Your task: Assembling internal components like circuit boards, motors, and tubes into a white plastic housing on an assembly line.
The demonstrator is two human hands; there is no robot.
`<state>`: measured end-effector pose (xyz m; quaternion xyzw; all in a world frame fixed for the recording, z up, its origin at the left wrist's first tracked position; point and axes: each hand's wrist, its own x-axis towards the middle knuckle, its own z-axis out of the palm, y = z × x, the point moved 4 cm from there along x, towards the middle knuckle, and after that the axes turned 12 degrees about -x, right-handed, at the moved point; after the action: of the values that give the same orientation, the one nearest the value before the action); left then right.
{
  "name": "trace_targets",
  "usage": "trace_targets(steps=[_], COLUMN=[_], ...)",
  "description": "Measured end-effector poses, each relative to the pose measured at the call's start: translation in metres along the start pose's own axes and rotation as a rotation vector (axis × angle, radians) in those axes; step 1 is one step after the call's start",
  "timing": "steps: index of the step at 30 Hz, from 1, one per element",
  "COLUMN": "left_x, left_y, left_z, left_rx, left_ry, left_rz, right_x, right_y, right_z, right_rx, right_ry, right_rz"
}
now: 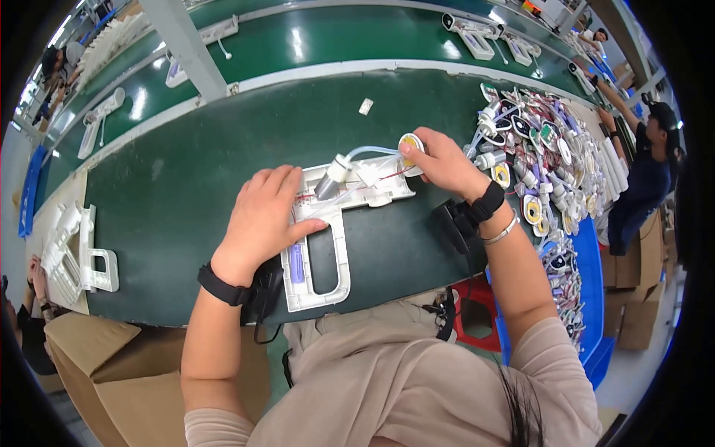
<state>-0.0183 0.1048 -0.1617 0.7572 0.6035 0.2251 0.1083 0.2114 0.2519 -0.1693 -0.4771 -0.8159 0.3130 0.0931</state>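
From the head camera, a white plastic housing (328, 223) with a looped handle lies flat on the green table (186, 186), its handle pointing toward the person. The left hand (262, 217) rests on the housing's left part, fingers spread loosely and thumb stretched along the handle's top bar, pressing it down rather than gripping it. Inside the open shell sits a small grey cylindrical motor (331, 179), with a clear tube (372, 151) arching from it to the right and thin red wires beside it. The right hand (439, 160) is closed in a pinch on a round white and yellow disc (410, 143) at the housing's far right end; the fingers cover part of the disc, so whether it is already seated in the shell is hard to tell.

Just right of that hand, a heap of similar discs, tubes and wired parts (544, 149) crowds the table edge, running down over a blue bin (588, 283). At the left edge, a stack of empty white housings (78, 249) stands well apart. Beyond the work area, a conveyor belt (335, 37) carries more white housings. Another person in dark clothing (644, 179) works at the far right. Cardboard boxes (112, 372) sit below the table on the left.
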Motion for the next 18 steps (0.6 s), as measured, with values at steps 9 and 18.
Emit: trace_targets(steps=[9, 18], left_x=[-0.009, -0.008], left_y=[0.003, 0.008], left_z=[0.011, 0.007], left_rx=[0.045, 0.055], left_ry=[0.101, 0.119], left_rz=[-0.038, -0.051], right_x=[-0.012, -0.008], right_y=[0.007, 0.010], right_z=[0.013, 0.024], right_rx=[-0.207, -0.364], right_ry=[0.066, -0.002], right_rz=[-0.048, -0.090])
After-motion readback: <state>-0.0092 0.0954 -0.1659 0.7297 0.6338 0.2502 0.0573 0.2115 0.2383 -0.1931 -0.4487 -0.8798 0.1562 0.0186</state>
